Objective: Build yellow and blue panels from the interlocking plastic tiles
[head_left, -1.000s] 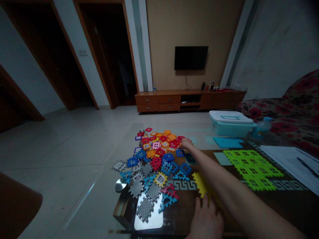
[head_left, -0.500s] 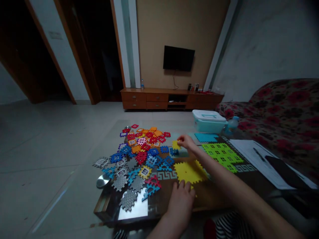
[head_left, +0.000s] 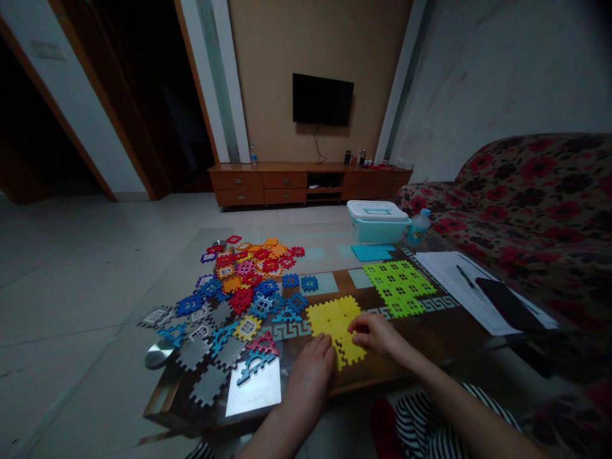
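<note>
On the tabletop (head_left: 411, 350), our yellow panel (head_left: 332, 312) looks mostly joined, dark gaps showing nearest us. Our left hand (head_left: 313, 362) rests flat at its left edge; our right hand (head_left: 375, 333) curls opposite, its grip unclear. Coloured pieces (head_left: 241, 299) lie loose.

Looks forward and down from the person's head, close above the left hand (head_left: 313, 362) and right hand (head_left: 377, 335), across the table (head_left: 447, 331), facing the television (head_left: 323, 100) on the far wall (head_left: 277, 38).
</note>
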A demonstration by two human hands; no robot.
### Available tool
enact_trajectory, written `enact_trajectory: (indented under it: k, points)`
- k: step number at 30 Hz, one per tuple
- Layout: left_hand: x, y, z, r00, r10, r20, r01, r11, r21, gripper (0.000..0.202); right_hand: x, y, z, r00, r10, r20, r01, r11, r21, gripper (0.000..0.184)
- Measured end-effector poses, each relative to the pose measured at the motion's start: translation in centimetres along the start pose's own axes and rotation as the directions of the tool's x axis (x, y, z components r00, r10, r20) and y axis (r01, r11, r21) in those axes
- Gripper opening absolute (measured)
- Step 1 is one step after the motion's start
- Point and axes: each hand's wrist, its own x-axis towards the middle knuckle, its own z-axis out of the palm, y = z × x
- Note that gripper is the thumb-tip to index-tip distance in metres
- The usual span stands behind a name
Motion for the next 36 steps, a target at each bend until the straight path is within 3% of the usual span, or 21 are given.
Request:
enact_trajectory:
  k: [10, 19, 27, 31, 34, 36]
  points:
    - [0.1, -0.1, 0.4, 0.999, 0.03, -0.019, -0.03, 0.999, 0.023, 0.031, -0.2, -0.5, -0.3, 0.99, 0.103, 0.101, -0.123, 0.969, 0.214, 0.018]
    - [0.4, 0.2, 0.4, 0.999, 0.051, -0.011, -0.05, 0.994, 0.096, 0.038, -0.3, -1.0, 0.6, 0.995, 0.076, -0.071, -0.083, 0.992, -0.095, 0.009]
    - [0.6, 1.2, -0.7, 0.995, 0.062, 0.075, -0.073, 0.983, 0.166, 0.03, -0.5, -2.6, 0.6, 0.994, 0.094, -0.062, -0.108, 0.949, -0.296, 0.004]
    - [0.3, 1.3, -0.9, 0.989, 0.12, 0.081, -0.131, 0.982, 0.134, 0.029, -0.4, -2.2, 0.6, 0.994, 0.1, -0.046, -0.109, 0.952, -0.286, 0.01]
    - [0.0, 1.4, -0.3, 0.991, 0.113, 0.069, -0.121, 0.984, 0.132, 0.03, 1.6, -2.3, 0.7, 0.997, 0.025, -0.072, -0.04, 0.976, -0.214, 0.013]
    - [-0.1, 1.4, 0.3, 0.993, 0.102, 0.052, -0.108, 0.985, 0.135, 0.03, 4.3, -3.9, 1.1, 0.989, -0.111, -0.099, 0.092, 0.979, -0.182, 0.01]
